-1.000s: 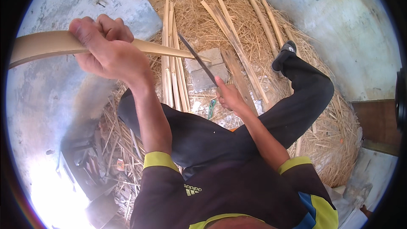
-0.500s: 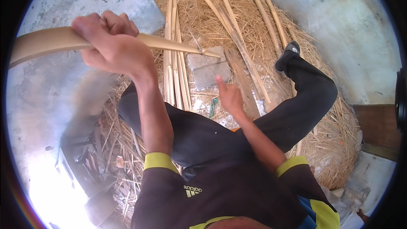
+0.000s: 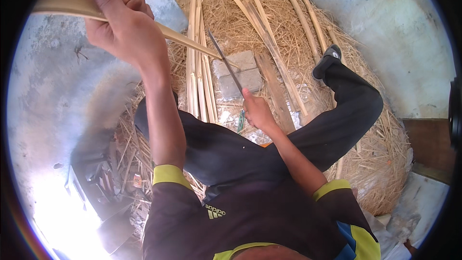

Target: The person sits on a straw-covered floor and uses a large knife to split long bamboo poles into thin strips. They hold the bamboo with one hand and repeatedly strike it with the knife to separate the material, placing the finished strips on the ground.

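Note:
My left hand is raised at the upper left, closed round a long pale strip that looks like split bamboo. The strip slopes down to the right, its thin end over a grey block on the ground between my legs. My right hand is closed on a knife, its handle hidden in the fist. The knife's long dark blade points up and to the left and crosses the strip near its thin end. Whether blade and strip touch, I cannot tell.
Several pale strips lie left of the block, and more split lengths lie to its right. Round poles rest at the far right. Straw shavings cover the ground. Grey sheets curve up on both sides.
My left hand has moved up, raising the strip's thick end. The knife blade, hardly visible before, now shows clearly across the strip. My right hand has barely shifted.

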Action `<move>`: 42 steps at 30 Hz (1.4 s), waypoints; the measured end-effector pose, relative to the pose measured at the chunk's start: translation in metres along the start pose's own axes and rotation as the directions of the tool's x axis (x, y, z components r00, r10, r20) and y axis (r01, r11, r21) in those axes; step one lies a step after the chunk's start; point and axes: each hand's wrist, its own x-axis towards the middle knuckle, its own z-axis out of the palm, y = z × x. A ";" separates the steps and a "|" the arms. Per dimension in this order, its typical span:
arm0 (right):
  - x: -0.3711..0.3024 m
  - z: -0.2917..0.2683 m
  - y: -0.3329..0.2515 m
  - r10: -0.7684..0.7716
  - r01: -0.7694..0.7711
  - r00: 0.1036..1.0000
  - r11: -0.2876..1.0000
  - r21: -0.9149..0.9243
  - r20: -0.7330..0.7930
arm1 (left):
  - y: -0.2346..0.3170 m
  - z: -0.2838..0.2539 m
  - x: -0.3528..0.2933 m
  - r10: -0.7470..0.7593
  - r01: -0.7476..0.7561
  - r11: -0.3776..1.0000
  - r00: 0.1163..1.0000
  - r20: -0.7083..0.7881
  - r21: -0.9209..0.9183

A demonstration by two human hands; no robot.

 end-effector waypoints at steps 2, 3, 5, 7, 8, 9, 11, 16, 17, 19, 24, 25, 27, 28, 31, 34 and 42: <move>0.001 -0.001 -0.008 -0.157 0.136 0.984 0.970 -0.204 -0.088 | -0.015 0.001 0.001 0.003 -0.003 1.000 0.999 0.038 0.004; -0.004 -0.003 -0.019 -0.235 0.188 0.964 0.932 -0.309 -0.122 | -0.025 0.002 -0.003 0.000 -0.001 1.000 0.999 0.043 0.006; -0.021 -0.010 -0.047 -0.268 0.263 0.955 0.963 -0.051 -0.128 | -0.039 0.001 -0.008 0.044 -0.045 0.999 0.997 0.058 0.013; -0.036 -0.020 -0.068 -0.352 0.379 0.921 0.909 0.175 -0.168 | -0.036 0.003 -0.010 0.036 -0.035 0.999 0.996 0.077 -0.016; -0.041 -0.023 -0.077 -0.422 0.467 0.882 0.842 0.271 -0.209 | -0.033 0.004 -0.009 0.037 -0.035 0.999 0.996 0.085 -0.029; -0.043 -0.024 -0.081 -0.483 0.547 0.837 0.757 0.359 -0.256 | -0.032 0.005 -0.011 0.031 -0.031 0.999 0.997 0.075 -0.011; -0.028 -0.011 -0.052 -0.507 0.551 0.804 0.832 0.065 -0.312 | -0.027 0.012 -0.016 0.026 -0.027 0.999 0.998 0.064 0.018; 0.007 0.004 0.001 -0.163 0.081 0.969 0.921 -0.381 -0.188 | -0.034 -0.002 -0.013 0.009 -0.007 0.999 0.999 0.053 -0.035; 0.011 0.002 0.003 -0.227 0.116 0.943 0.909 -0.400 -0.244 | -0.032 -0.003 -0.017 -0.022 0.022 1.000 1.000 -0.001 -0.009; 0.013 0.000 0.014 -0.130 0.084 0.979 0.958 -0.273 -0.156 | -0.031 -0.012 -0.019 -0.060 0.061 0.998 0.998 0.026 -0.012; 0.018 -0.024 -0.004 0.272 -0.445 0.868 0.798 0.407 0.415 | -0.027 -0.015 -0.012 -0.082 0.085 0.995 0.996 0.045 -0.059; 0.018 -0.025 -0.009 0.286 -0.416 0.885 0.841 0.347 0.368 | -0.024 -0.013 -0.012 -0.075 0.077 0.995 0.996 0.041 -0.058; 0.010 -0.020 -0.011 0.262 -0.311 0.935 0.930 0.199 0.237 | -0.022 -0.009 -0.017 -0.057 0.059 0.998 0.997 0.055 -0.037; 0.004 -0.014 -0.013 0.207 -0.225 0.965 0.969 0.102 0.161 | -0.022 -0.007 -0.019 -0.037 0.039 0.999 0.997 0.070 -0.020; -0.001 -0.005 -0.010 0.087 -0.085 0.995 0.995 -0.045 0.041 | -0.019 0.000 -0.020 -0.027 0.027 1.000 0.998 0.054 -0.015; -0.004 -0.003 -0.022 -0.100 0.099 0.994 0.994 -0.045 -0.034 | -0.023 -0.003 -0.013 -0.009 0.009 1.000 1.000 0.011 0.007; -0.041 -0.012 -0.075 -0.546 0.613 0.787 0.748 0.256 -0.287 | -0.029 -0.007 -0.008 -0.013 0.013 1.000 1.000 -0.016 0.014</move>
